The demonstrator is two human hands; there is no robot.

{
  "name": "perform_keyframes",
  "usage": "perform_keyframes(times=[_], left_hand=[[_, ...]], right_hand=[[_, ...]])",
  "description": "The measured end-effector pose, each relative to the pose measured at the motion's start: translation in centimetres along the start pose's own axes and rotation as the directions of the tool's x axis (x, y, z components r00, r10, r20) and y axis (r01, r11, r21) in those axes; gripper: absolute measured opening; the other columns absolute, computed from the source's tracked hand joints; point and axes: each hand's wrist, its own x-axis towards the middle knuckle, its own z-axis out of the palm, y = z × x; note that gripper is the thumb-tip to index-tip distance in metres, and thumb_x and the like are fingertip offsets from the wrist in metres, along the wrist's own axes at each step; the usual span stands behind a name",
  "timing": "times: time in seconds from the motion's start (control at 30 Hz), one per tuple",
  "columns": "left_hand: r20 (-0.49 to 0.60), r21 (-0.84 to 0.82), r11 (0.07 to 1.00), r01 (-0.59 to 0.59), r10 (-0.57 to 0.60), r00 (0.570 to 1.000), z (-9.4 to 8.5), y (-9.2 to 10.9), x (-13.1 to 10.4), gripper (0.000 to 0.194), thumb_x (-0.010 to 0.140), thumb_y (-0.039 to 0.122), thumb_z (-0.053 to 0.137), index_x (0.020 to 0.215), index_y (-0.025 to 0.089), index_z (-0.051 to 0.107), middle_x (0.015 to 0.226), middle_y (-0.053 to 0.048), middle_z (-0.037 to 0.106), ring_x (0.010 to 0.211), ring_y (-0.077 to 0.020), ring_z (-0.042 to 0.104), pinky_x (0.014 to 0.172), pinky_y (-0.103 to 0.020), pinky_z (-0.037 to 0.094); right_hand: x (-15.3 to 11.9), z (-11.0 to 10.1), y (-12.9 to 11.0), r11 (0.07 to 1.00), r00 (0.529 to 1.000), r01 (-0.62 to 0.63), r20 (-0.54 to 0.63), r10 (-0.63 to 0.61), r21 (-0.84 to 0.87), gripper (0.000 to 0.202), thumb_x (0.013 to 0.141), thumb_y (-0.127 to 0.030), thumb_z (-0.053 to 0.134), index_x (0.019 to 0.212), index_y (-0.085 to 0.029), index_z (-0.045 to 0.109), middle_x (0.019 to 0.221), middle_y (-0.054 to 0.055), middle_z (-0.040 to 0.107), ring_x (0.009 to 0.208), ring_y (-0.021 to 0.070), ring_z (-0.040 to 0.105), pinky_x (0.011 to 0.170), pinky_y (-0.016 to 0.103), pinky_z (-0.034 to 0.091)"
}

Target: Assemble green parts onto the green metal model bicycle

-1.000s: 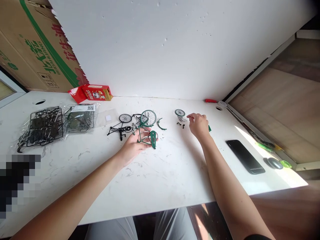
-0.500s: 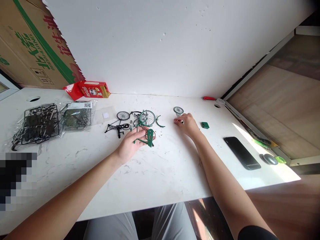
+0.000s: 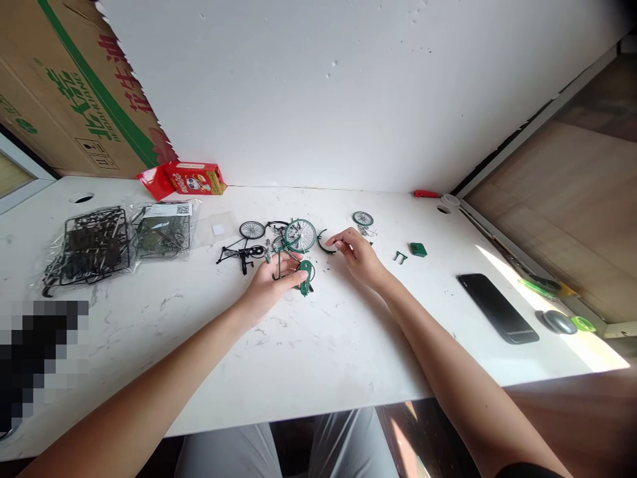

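My left hand (image 3: 271, 282) is closed round a green model bicycle frame (image 3: 305, 267), thumb across its chain guard. A green spoked wheel (image 3: 300, 236) shows just above the frame. My right hand (image 3: 354, 255) hovers to the right with its fingers curled together; whatever they pinch is too small to make out. Close to those fingertips is a dark green curved mudguard (image 3: 323, 240). Left of the frame lies a black model bicycle (image 3: 243, 251). A loose wheel (image 3: 363, 218) and a small green bracket (image 3: 400, 257) rest beyond my right hand.
Bagged dark part frames (image 3: 97, 242) lie on the left of the white table (image 3: 223, 372), near a red snack box (image 3: 199, 179). On the right are a green block (image 3: 418, 249), a phone (image 3: 497, 309) and a grey rounded object (image 3: 560, 322). A white board stands behind.
My right hand has moved left, from the loose parts toward the curved mudguard, uncovering the small green bracket. The left thumb has come down onto the frame. The view has shifted slightly.
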Motion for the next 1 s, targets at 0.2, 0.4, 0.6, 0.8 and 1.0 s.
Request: perform_keyframes(times=[0.2, 0.4, 0.6, 0.8, 1.0], left_hand=[[-0.041, 0.062, 0.997, -0.042, 0.044, 0.998, 0.2, -0.4, 0.3, 0.05, 0.08, 0.035, 0.09, 0.123, 0.019, 0.071, 0.109, -0.01, 0.074, 0.098, -0.0234, 0.071, 0.081, -0.039, 0.063], [-0.175, 0.237, 0.955, -0.178, 0.222, 0.959, 0.0, -1.5, 0.4, 0.046, 0.082, 0.038, 0.088, 0.122, 0.019, 0.073, 0.11, -0.011, 0.078, 0.098, -0.0256, 0.074, 0.083, -0.038, 0.061], [-0.176, 0.281, 0.935, -0.216, 0.272, 0.946, -0.1, -1.6, 0.4, 0.041, 0.081, 0.04, 0.088, 0.115, 0.019, 0.079, 0.114, -0.012, 0.08, 0.102, -0.0288, 0.076, 0.086, -0.04, 0.061], [-0.16, 0.278, 0.943, -0.182, 0.233, 0.959, 0.0, -1.6, 0.4, 0.042, 0.083, 0.042, 0.087, 0.116, 0.018, 0.078, 0.111, -0.013, 0.081, 0.102, -0.0287, 0.076, 0.086, -0.039, 0.062], [-0.165, 0.27, 0.951, -0.151, 0.2, 0.966, -0.1, -1.4, 0.3, 0.04, 0.083, 0.047, 0.087, 0.108, 0.017, 0.079, 0.103, -0.012, 0.081, 0.094, -0.0256, 0.076, 0.081, -0.036, 0.061]], right_hand=[[-0.7, 1.2, -2.7, 0.954, 0.994, -0.055, 0.107, 0.024, 0.295, 0.041, 0.102, -0.063, 0.06, 0.112, -0.025, 0.073, 0.111, 0.008, 0.074, 0.104, 0.0242, 0.068, 0.094, 0.041, 0.056], [-1.2, 1.7, -3.2, 0.9, 0.99, -0.079, 0.138, 0.021, 0.428, 0.029, 0.094, -0.051, 0.078, 0.107, -0.025, 0.08, 0.109, 0.008, 0.078, 0.103, 0.0235, 0.072, 0.085, 0.038, 0.058], [-1.4, 2.3, -3.7, 0.923, 0.993, -0.05, 0.122, 0.004, 0.382, 0.025, 0.093, -0.049, 0.08, 0.105, -0.027, 0.083, 0.106, 0.007, 0.081, 0.096, 0.0237, 0.073, 0.073, 0.036, 0.056], [-1.5, 2.1, -4.0, 0.958, 0.985, 0.139, 0.07, -0.161, 0.251, 0.017, 0.1, -0.042, 0.074, 0.108, -0.032, 0.084, 0.103, 0.006, 0.082, 0.094, 0.0236, 0.071, 0.067, 0.036, 0.055], [-1.6, 2.2, -4.0, 0.947, 0.96, 0.261, 0.051, -0.275, 0.19, 0.016, 0.103, -0.036, 0.07, 0.109, -0.031, 0.084, 0.101, 0.006, 0.082, 0.093, 0.0234, 0.068, 0.067, 0.037, 0.057]])
